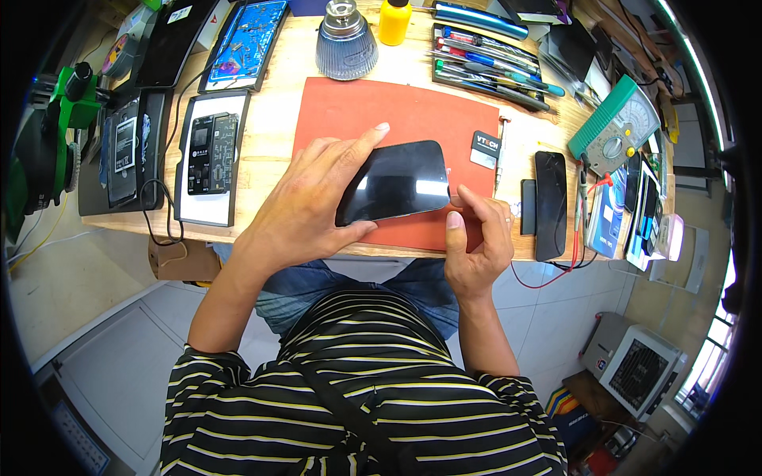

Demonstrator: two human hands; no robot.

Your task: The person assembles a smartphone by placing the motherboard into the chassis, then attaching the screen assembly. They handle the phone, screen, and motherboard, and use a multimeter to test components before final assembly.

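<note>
A black smartphone point(401, 182) with a glossy dark screen is held a little above or against the orange-red mat point(349, 107). My left hand point(302, 198) grips its left end, the thumb along the near edge and the fingers around the far side. Close to the phone's right end is my right hand point(482, 246), its thumb and forefinger apart and nothing visible between them. Whether the right forefinger touches the phone's edge, I cannot tell. A black-and-white card point(485, 149) and a slim pen-like tool point(502, 155) lie at the mat's right edge.
To the right are another dark phone point(550, 206) and a green multimeter point(613, 135) with a red lead. Behind the mat stand a glass bottle point(346, 44), a yellow bottle point(394, 21) and a screwdriver tray point(492, 67). A tray with a circuit board point(212, 155) sits left.
</note>
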